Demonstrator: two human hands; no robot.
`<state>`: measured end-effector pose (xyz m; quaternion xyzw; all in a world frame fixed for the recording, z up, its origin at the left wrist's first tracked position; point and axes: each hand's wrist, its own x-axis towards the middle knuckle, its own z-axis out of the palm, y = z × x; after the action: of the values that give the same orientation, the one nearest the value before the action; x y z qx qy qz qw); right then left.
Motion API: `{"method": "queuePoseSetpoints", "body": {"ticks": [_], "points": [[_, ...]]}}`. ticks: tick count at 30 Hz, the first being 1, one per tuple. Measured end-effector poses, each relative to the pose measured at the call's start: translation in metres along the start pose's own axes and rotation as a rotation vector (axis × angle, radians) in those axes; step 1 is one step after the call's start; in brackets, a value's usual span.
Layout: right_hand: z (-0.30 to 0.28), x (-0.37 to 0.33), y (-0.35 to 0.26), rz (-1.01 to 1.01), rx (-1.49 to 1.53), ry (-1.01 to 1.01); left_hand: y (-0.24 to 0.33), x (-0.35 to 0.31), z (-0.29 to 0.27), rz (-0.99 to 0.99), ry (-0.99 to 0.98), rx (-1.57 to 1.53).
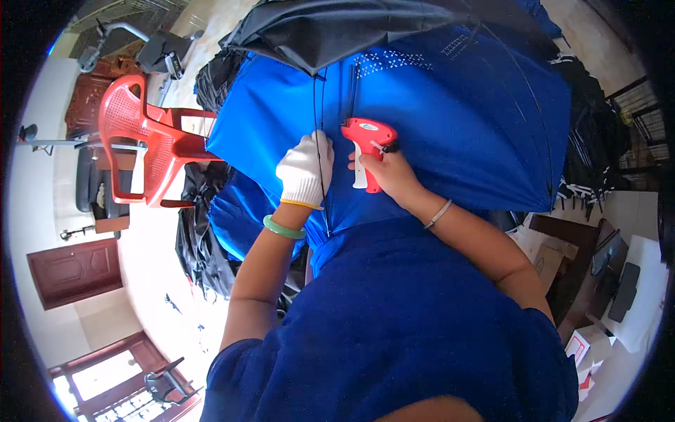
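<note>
A blue umbrella canopy lies spread in front of me, with thin black ribs running across it. My left hand, in a white knitted glove, is closed at the blue cloth. One black umbrella rib passes over the glove; the fingertips are partly hidden. My bare right hand grips a red and white tagging gun, its front end pointing left toward the ribs. A folded black cloth hangs over the canopy's far side.
To the left stands a red plastic chair. Dark folded umbrellas are heaped at the left, and more black ones at the right. A desk with a keyboard and a white box are at lower right.
</note>
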<state>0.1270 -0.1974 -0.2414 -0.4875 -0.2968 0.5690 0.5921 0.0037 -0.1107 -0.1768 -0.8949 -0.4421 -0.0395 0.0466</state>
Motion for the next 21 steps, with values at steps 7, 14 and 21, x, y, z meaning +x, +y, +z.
{"method": "queuePoseSetpoints", "body": {"ticks": [7,14,21], "points": [[-0.002,0.000,-0.016,0.100,0.225,-0.031,0.002,0.001,0.001,-0.015,0.017,-0.034],[0.000,-0.003,-0.021,0.099,0.292,-0.067,0.006,-0.004,-0.006,0.007,0.071,-0.072],[-0.002,-0.002,-0.020,0.131,0.304,-0.099,0.002,-0.008,0.000,0.070,0.119,-0.061]]}}
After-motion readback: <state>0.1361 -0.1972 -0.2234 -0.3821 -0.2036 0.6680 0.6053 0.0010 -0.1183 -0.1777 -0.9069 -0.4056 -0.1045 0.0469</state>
